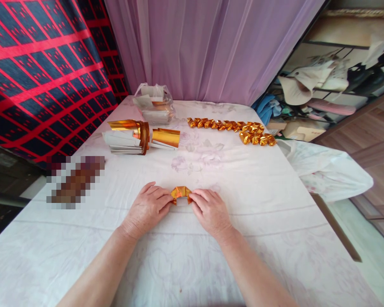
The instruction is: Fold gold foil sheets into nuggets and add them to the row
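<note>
Red-and-navy printed fabric (48,64) hangs left of a purple curtain (208,51); centre of the floral tablecloth (243,179), left hand (149,204) pinches 1 end of a folded gold-foil paper piece (181,191), right hand (212,209) the other. Probably featherlight, slick and easily crushed, so I'd hold just the ends. Can't read any brands or labels.

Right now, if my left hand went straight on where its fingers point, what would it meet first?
Your left hand would first meet the folded, shiny gold paper piece it is pinching. Beyond that, probably your right hand, though depth is hard to judge from this view.
</note>
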A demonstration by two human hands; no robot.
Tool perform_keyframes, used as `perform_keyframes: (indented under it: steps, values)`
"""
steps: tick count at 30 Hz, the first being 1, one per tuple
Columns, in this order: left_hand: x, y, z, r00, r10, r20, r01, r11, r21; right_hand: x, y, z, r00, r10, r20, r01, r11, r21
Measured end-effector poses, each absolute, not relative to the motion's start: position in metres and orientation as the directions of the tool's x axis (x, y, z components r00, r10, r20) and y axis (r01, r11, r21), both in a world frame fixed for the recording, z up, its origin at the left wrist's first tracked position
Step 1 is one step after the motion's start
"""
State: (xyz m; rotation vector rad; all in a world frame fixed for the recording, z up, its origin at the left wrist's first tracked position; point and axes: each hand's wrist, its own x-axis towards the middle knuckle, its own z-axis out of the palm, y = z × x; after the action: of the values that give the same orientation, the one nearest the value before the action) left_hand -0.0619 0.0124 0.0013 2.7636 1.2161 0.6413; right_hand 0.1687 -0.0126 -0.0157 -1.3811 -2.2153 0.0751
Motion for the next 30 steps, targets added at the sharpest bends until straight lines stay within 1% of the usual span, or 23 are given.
perform_keyframes:
  steps: [3,7,14,24,30]
  values:
    - [-0.0597,0.0114,0.0013,0.603,0.711,0.361,0.696,-0.69,0.197,0.1676,-0.0127,-0.0148,-0.351,0.853,0.386,0.834,0.472,-0.285]
    - [-0.0562,0.0097,0.0014,0.584,0.731,0.354,0.717,-0.668,0.198,0.1677,-0.0123,-0.0146,-0.375,0.852,0.365,0.837,0.48,-0.262]
    - [-0.0548,0.0093,-0.0001,0.568,0.742,0.357,0.735,-0.652,0.186,0.1698,-0.0109,-0.0179,-0.377,0.848,0.374,0.816,0.494,-0.298]
    - [-0.0556,0.009,-0.0013,0.568,0.741,0.358,0.744,-0.648,0.161,0.1698,-0.0098,-0.0199,-0.345,0.863,0.368,0.833,0.462,-0.303]
    - [-0.0545,0.0104,-0.0032,0.555,0.761,0.336,0.753,-0.631,0.187,0.1697,-0.0087,-0.0238,-0.285,0.891,0.353,0.816,0.419,-0.399]
